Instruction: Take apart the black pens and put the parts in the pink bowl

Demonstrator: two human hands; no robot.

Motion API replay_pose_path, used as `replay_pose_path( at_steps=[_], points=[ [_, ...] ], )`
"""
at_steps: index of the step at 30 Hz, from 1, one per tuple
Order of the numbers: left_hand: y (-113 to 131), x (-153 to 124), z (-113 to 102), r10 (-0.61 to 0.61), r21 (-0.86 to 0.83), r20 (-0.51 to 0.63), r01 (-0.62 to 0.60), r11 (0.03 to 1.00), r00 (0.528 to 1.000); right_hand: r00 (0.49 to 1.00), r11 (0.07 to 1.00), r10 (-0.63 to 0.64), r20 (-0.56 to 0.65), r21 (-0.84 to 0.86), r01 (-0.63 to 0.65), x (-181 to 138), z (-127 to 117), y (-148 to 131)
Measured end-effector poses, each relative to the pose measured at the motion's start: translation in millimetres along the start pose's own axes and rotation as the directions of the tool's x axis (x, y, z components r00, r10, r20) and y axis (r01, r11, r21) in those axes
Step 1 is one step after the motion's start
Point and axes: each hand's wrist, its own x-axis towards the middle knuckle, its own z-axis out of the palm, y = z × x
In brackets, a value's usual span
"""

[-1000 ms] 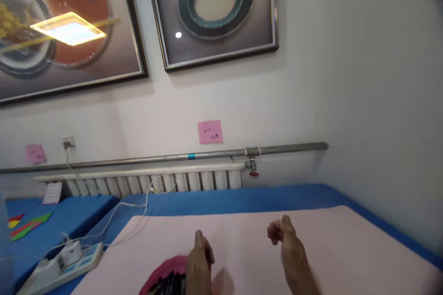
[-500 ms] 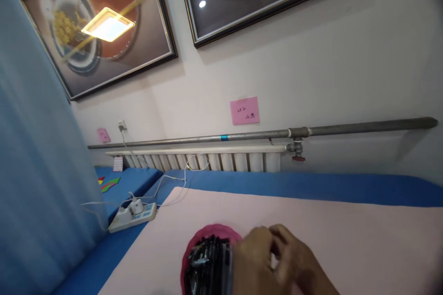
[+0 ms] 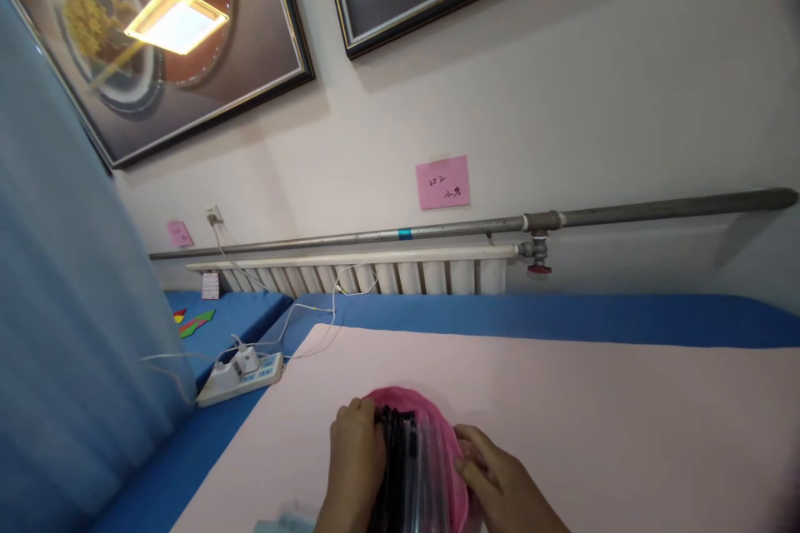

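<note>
A round pink basket (image 3: 459, 479) stands on the pale pink sheet, tilted a little in view. Black pens (image 3: 393, 466) and long clear plastic pieces (image 3: 428, 475) lie packed side by side in it. My left hand (image 3: 356, 454) is closed over the basket's left edge, right against the pens; its fingertips are hidden. At the opposite edge, my right hand (image 3: 500, 479) grips the rim, with the thumb and fingers bent round it. The basket's near part runs out of the picture.
A pale pink sheet (image 3: 562, 408) covers much of the blue bed (image 3: 625, 321). To the left lie a white power strip (image 3: 241, 379) with plugs and white cables. A light blue item (image 3: 284, 525) shows at the bottom edge. Behind are a radiator (image 3: 400, 276) and a pipe (image 3: 350, 241).
My hands, together right of the basket before, have parted to its two sides. The basket appears shifted slightly right, with clear plastic pieces now showing more. The view has tipped slightly down.
</note>
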Motion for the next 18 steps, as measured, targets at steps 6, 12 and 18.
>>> replay_pose_path(
  at_steps=[6,12,18],
  points=[
    [-5,4,2,-0.003,0.034,0.014,0.003,0.999,1.000,0.998,1.000,0.002,0.069,0.027,-0.004,2,3,1],
    [-8,6,2,-0.089,0.057,-0.055,0.092,0.994,0.994,0.997,0.999,0.028,0.076,0.022,-0.029,2,9,2],
    [0,1,-7,-0.192,-0.138,-0.072,0.181,0.974,0.979,0.994,0.999,0.007,0.107,0.031,-0.010,1,8,-3]
  ],
)
